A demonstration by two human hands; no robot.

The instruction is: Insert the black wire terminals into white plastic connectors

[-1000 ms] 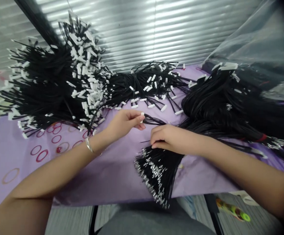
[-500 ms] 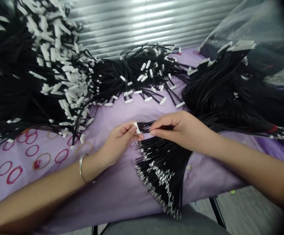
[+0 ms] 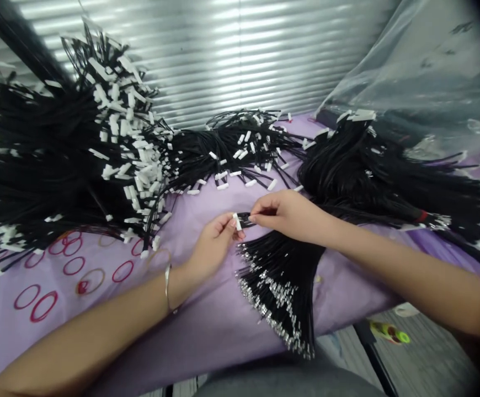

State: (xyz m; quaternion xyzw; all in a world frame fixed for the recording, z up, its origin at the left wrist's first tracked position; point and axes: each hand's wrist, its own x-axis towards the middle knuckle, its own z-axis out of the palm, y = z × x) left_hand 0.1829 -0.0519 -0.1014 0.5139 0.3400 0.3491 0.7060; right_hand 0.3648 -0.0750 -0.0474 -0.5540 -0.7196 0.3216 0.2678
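Observation:
Between thumb and fingers, my left hand (image 3: pixel 217 242) pinches a small white connector (image 3: pixel 238 221) with black wires running out of its right side. My right hand (image 3: pixel 289 215) is closed in a pinch on those black wires (image 3: pixel 245 219), just right of the connector. How the wire tips sit in the connector is too small to make out. Below my hands a fanned bundle of black wires (image 3: pixel 293 259) lies on the purple cloth (image 3: pixel 207 336), its silvery metal ends pointing down and left.
A tall heap of black wires with white connectors (image 3: pixel 136 160) stands at left, a lower pile (image 3: pixel 207 146) at the back. More bundled wires (image 3: pixel 339 165) lie at right beside a clear plastic bag (image 3: pixel 389 82). Red rubber bands (image 3: pixel 44 306) are scattered front left. A bottle (image 3: pixel 389 332) lies on the floor.
The view has tilted up and shifted, so more of the shutter and floor shows. My right hand has come slightly closer to the white connector; both hands keep their pinch.

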